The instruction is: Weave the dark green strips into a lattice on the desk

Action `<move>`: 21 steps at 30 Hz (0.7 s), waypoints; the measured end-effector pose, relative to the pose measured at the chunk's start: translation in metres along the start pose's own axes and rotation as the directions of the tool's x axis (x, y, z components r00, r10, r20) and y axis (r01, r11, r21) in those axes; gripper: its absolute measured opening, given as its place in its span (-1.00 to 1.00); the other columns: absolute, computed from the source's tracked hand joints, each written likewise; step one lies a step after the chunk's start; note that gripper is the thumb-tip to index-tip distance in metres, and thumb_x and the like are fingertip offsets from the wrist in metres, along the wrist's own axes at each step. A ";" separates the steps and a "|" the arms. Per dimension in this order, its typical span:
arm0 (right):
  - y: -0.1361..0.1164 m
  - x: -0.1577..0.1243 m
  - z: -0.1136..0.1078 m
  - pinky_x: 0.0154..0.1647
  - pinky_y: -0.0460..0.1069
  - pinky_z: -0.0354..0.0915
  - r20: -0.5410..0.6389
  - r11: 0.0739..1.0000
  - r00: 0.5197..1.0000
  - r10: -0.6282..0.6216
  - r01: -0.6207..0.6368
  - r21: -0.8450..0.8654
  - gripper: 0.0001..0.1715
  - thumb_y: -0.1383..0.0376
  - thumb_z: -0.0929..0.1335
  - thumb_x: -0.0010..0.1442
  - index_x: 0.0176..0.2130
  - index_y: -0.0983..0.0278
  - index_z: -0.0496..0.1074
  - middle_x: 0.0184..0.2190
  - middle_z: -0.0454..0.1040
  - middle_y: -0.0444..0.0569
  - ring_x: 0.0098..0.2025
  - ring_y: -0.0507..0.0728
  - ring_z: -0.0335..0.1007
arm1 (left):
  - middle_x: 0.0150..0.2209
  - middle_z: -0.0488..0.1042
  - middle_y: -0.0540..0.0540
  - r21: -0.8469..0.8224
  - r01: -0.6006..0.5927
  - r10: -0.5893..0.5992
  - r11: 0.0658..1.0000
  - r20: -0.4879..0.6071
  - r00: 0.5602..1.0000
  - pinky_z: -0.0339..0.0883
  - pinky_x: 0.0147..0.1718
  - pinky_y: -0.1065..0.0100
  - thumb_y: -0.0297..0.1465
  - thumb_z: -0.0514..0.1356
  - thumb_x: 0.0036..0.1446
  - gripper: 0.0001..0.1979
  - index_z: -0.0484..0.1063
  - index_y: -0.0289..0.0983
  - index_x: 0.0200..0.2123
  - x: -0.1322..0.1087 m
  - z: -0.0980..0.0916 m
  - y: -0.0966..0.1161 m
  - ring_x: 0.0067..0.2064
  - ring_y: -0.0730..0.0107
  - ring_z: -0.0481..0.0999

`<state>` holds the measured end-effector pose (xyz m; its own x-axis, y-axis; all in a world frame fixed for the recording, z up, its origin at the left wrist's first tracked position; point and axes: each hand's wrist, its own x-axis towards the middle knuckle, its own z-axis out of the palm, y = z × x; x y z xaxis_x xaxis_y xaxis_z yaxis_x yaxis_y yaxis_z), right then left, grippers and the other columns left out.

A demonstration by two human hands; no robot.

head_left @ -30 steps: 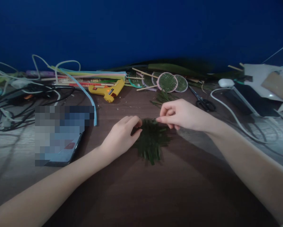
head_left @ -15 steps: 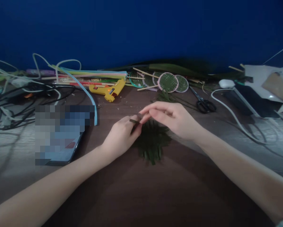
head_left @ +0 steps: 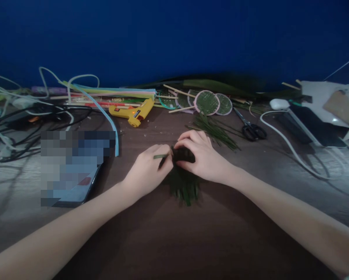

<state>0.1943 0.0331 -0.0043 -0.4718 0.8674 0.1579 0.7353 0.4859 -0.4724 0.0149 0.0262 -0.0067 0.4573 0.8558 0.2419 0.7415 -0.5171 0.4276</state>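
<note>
A dark green piece of leaf strips (head_left: 186,190), seemingly woven, lies between my hands at the middle of the table, its loose ends fanning towards me. My left hand (head_left: 151,167) is closed on its left edge, finger and thumb pinched together. One narrow strip end sticks out to the left over those fingers. From the right, my right hand (head_left: 205,157) curves around the piece, fingertips and thumb pressing at its upper left part. Much of the piece is hidden beneath both hands. Behind my right hand lies a bundle of thin green strips (head_left: 218,132).
Along the back are a yellow glue gun (head_left: 133,112), round green fans (head_left: 207,103) on sticks and black-handled scissors (head_left: 253,131). A phone (head_left: 75,175) lies at left beside a blue strip (head_left: 112,124) and tangled cables (head_left: 14,124). Another phone (head_left: 314,124) with a white cable is at right.
My right hand has dropped lower and turned, its fingers now curled around the leaf piece. The thin strip bundle behind it is uncovered. My left hand stays nearly in place.
</note>
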 end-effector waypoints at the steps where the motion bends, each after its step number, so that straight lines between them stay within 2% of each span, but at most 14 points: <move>1: 0.000 0.000 0.000 -0.03 0.14 0.08 0.000 1.000 1.000 0.002 -0.002 0.002 -0.73 0.25 0.36 0.03 -0.20 0.22 0.33 -0.05 0.26 0.01 0.00 0.23 0.09 | -0.37 0.45 -0.07 -0.004 -0.001 0.001 1.000 -0.001 1.000 0.29 -0.31 0.32 -0.51 -0.03 0.08 -0.85 0.31 -0.27 -0.42 0.000 0.000 0.000 -0.30 0.34 0.43; 10: 0.003 0.001 0.004 -0.03 0.15 0.08 0.007 0.998 0.999 0.039 -0.039 0.057 -0.77 0.26 0.37 0.03 -0.24 0.20 0.32 -0.04 0.25 -0.02 0.02 0.22 0.09 | -0.38 0.45 -0.05 -0.007 0.007 -0.007 1.000 -0.007 1.000 0.28 -0.32 0.35 -0.48 -0.07 0.10 -0.82 0.30 -0.27 -0.44 0.001 0.000 0.001 -0.31 0.36 0.43; 21: 0.007 -0.002 0.006 -0.06 0.12 0.07 -0.057 0.995 0.997 -0.059 0.063 0.073 -0.82 0.30 0.37 0.05 -0.27 0.23 0.32 -0.07 0.32 -0.01 0.00 0.21 0.12 | -0.37 0.45 -0.05 -0.033 0.009 -0.009 0.999 -0.006 1.000 0.26 -0.30 0.35 -0.48 -0.06 0.11 -0.82 0.31 -0.27 -0.42 0.000 0.001 -0.001 -0.30 0.36 0.43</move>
<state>0.1976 0.0346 -0.0132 -0.4859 0.8418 0.2352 0.6666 0.5310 -0.5232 0.0148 0.0269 -0.0074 0.4475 0.8605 0.2433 0.7289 -0.5087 0.4582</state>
